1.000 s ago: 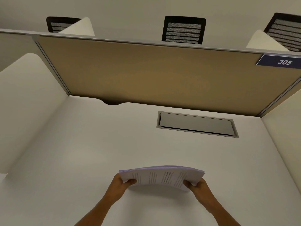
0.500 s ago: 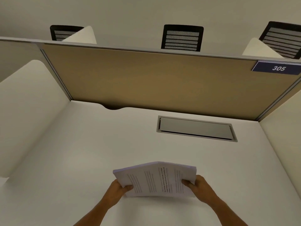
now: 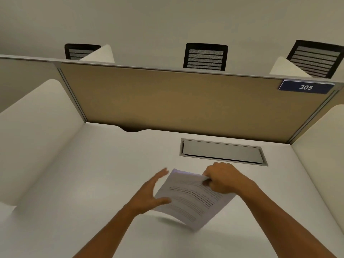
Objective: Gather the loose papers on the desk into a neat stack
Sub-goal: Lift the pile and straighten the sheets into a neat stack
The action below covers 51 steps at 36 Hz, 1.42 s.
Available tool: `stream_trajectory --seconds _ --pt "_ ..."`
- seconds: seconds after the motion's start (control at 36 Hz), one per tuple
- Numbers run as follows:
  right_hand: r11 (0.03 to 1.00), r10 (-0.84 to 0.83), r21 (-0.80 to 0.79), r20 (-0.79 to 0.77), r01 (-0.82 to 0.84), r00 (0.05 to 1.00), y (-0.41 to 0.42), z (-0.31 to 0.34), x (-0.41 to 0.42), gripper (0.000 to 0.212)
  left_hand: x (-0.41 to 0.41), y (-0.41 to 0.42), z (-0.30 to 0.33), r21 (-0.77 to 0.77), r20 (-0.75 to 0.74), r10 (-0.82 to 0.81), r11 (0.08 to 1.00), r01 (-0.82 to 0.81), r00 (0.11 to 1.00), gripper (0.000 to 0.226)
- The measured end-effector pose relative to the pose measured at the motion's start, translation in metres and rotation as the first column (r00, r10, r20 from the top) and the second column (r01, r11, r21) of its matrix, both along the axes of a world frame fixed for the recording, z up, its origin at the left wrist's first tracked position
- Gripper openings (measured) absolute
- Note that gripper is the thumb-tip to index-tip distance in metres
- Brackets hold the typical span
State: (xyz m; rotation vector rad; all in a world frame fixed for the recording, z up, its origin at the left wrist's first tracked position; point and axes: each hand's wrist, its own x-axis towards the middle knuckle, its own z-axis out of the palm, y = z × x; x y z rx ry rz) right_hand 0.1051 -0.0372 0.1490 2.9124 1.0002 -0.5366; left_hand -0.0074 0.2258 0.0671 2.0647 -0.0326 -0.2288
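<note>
A stack of printed white papers [image 3: 189, 200] hangs tilted above the white desk [image 3: 83, 183], turned so one corner points toward me. My right hand [image 3: 221, 180] pinches the stack's far right edge. My left hand [image 3: 150, 194] has its fingers spread along the stack's left edge, thumb lying on the top sheet. I cannot tell whether the left hand grips the papers or only rests against them. A shadow lies on the desk under the stack's near corner.
A grey metal cable hatch [image 3: 222, 152] is set into the desk beyond my hands. A tan partition [image 3: 186, 101] closes the back, white side panels [image 3: 33, 135] flank the desk, and a blue plate [image 3: 306, 87] reads 305. Black chairs [image 3: 205, 57] stand behind.
The stack, held level by both ends, has been rotated and tilted. My right hand moved up to the far edge; my left hand opened along the left side.
</note>
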Motion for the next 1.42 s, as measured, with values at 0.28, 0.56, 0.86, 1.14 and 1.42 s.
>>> stream_trajectory --seconds 0.28,0.56,0.86,1.14,1.42 --pt "0.994 0.097 -0.047 0.02 -0.096 0.995 0.023 0.015 -0.007 0.03 0.004 -0.039 0.004 -0.257 -0.073 0.251 0.931 -0.261 0.965 0.018" --pt "0.674 0.079 0.559 -0.704 0.483 0.705 -0.041 -0.029 -0.017 0.04 -0.007 -0.031 -0.007 -0.288 -0.119 0.422 0.852 -0.438 0.899 0.014" --pt "0.341 -0.172 0.603 -0.714 0.721 0.679 -0.015 -0.099 -0.072 0.023 -0.015 -0.026 -0.026 -0.318 -0.171 0.45 0.817 -0.482 0.876 0.016" --pt "0.28 -0.228 0.601 -0.716 0.749 0.66 -0.005 -0.118 -0.07 0.028 -0.021 -0.028 -0.044 -0.375 -0.195 0.455 0.784 -0.495 0.869 0.036" --pt "0.256 -0.212 0.598 -0.732 0.76 0.648 -0.009 -0.123 -0.066 0.023 -0.02 -0.032 -0.047 -0.36 -0.172 0.476 0.784 -0.505 0.862 0.034"
